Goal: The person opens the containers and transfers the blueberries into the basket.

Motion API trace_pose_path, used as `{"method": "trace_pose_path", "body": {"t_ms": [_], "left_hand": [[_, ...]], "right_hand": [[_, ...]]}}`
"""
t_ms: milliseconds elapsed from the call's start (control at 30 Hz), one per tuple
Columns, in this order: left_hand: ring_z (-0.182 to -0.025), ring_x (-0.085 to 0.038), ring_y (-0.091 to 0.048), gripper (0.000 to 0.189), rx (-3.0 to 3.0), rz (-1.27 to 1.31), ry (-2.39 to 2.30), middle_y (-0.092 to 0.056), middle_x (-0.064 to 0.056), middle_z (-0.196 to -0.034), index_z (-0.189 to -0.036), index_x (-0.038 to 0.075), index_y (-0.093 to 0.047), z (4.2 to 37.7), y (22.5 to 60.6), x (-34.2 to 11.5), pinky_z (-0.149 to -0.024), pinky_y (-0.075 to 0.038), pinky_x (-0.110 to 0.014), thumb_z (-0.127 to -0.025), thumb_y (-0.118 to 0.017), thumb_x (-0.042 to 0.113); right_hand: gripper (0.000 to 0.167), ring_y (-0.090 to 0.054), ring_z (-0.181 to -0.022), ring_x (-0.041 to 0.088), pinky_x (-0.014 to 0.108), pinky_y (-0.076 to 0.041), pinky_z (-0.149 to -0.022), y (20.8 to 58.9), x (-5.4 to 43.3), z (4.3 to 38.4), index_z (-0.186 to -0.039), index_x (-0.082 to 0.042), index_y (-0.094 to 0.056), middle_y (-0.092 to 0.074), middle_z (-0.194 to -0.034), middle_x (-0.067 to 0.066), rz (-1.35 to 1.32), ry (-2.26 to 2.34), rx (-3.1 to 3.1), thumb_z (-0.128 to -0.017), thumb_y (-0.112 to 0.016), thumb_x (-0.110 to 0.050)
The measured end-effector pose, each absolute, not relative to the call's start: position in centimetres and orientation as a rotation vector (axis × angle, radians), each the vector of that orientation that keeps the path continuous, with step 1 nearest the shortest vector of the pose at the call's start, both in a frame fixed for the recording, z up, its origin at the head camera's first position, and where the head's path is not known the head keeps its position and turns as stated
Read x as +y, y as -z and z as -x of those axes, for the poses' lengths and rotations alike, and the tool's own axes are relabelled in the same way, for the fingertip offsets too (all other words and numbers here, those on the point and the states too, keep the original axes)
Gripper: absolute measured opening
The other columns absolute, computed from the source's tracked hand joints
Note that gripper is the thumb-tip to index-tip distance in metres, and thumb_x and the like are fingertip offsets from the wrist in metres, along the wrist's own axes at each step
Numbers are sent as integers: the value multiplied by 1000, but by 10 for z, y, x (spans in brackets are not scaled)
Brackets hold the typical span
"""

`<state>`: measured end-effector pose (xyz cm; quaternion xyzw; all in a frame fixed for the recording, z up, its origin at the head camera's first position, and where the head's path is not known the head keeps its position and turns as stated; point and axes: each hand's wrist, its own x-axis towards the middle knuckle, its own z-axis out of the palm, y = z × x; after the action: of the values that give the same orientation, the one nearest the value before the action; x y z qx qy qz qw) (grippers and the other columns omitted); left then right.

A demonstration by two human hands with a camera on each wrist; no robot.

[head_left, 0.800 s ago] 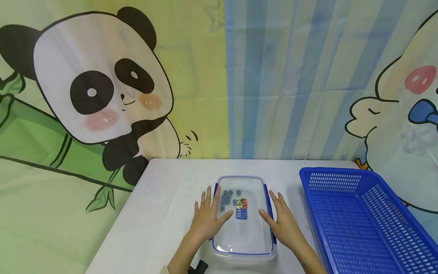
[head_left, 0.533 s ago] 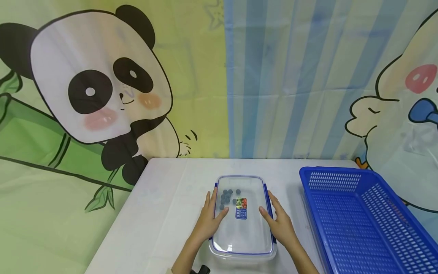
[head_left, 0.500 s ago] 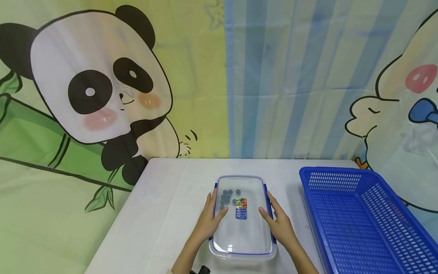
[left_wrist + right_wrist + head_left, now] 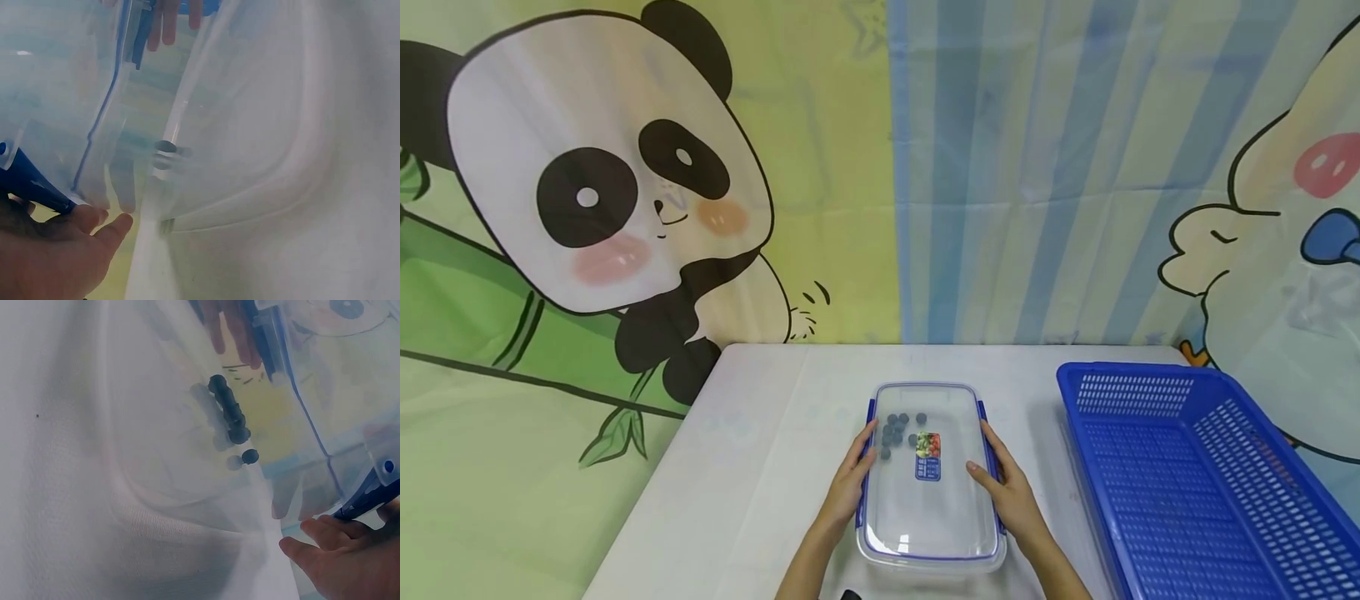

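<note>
A clear, lidded plastic food container (image 4: 925,521) with a blue seal and blue side latches sits on the white table. Small dark round balls (image 4: 892,435) show through its lid at the far left. My left hand (image 4: 842,492) is at the left side, fingertips by the blue latch (image 4: 34,184) in the left wrist view. At the right side is my right hand (image 4: 1017,498), its thumb over the lid's edge and its other fingers down beside the latch (image 4: 372,494). Fingers of both hands look extended, partly hidden by the container's sides.
A large blue perforated plastic basket (image 4: 1180,492) stands to the right on the white table (image 4: 767,467). Behind the table hangs a curtain (image 4: 1037,167) printed with cartoon animals. A fruit label (image 4: 928,457) is on the lid.
Both hands have come down from above the container to its sides. The left thumb has moved off the lid to its left edge, and the fingers have drawn closer together.
</note>
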<state>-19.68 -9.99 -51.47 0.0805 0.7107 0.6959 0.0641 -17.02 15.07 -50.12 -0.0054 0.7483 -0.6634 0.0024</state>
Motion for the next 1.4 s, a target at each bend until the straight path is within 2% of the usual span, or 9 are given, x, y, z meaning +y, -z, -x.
{"method": "trace_pose_path", "body": {"t_ms": [133,267,467,533,767,1067,1300,1400], "left_hand": [[-139,-31,-5,46,2142,-252,-2062,-13,-4,-154,-143,33,-32,197,514,-102,-110,-3,-55,-97,-37,41],[-139,-33,-5,45,2149,-312,-2029,-15,-5,-153,-143,29,-33,197,514,-105,-109,-4,-58,-99,-35,38],[-137,-39,-10,42,2188,-403,-1954,-19,-15,-151,-143,12,-32,189,489,-106,-107,-11,-60,-102,-30,21],[-136,-41,-12,42,2216,-424,-1928,-20,-17,-150,-143,10,-32,189,487,-106,-106,-14,-61,-102,-29,19],[-136,-35,-16,42,2312,-436,-1890,-25,-7,-150,-142,25,-36,197,509,-109,-107,-15,-60,-101,-30,32],[-135,-33,-21,42,2385,-496,-1817,-29,-9,-148,-143,12,-34,186,484,-112,-108,-16,-55,-102,-30,17],[-134,-27,-25,44,2546,-546,-1718,-29,-3,-148,-144,22,-34,197,506,-116,-109,-19,-49,-100,-37,28],[-133,-31,-26,46,2671,-578,-1631,-26,-7,-148,-144,24,-33,198,511,-118,-107,-24,-51,-99,-40,33]], "right_hand": [[72,-19,-135,37,52,-29,-104,502,151,172,-147,-28,-23,-11,-153,12,-16,2093,2326,-87,-63,-31],[72,-19,-136,36,52,-28,-104,505,152,173,-147,-28,-25,-12,-153,11,-39,2097,2312,-86,-64,-31],[71,-18,-136,35,52,-26,-105,506,152,173,-146,-30,-25,-12,-153,9,-57,2099,2307,-87,-64,-30],[70,-18,-136,34,52,-28,-105,506,153,173,-146,-31,-26,-12,-153,8,-62,2104,2301,-87,-63,-28],[69,-20,-135,36,53,-30,-103,506,150,173,-146,-29,-25,-12,-153,10,-44,2122,2294,-88,-62,-26],[67,-17,-137,33,50,-24,-107,507,150,173,-146,-29,-27,-13,-153,8,-31,2148,2276,-89,-61,-26],[69,-12,-138,32,51,-18,-109,507,151,175,-146,-30,-27,-11,-154,6,-35,2118,2296,-87,-62,-32],[69,-11,-138,31,51,-17,-110,507,152,174,-146,-30,-27,-10,-154,5,-50,2114,2296,-87,-63,-33]]}}
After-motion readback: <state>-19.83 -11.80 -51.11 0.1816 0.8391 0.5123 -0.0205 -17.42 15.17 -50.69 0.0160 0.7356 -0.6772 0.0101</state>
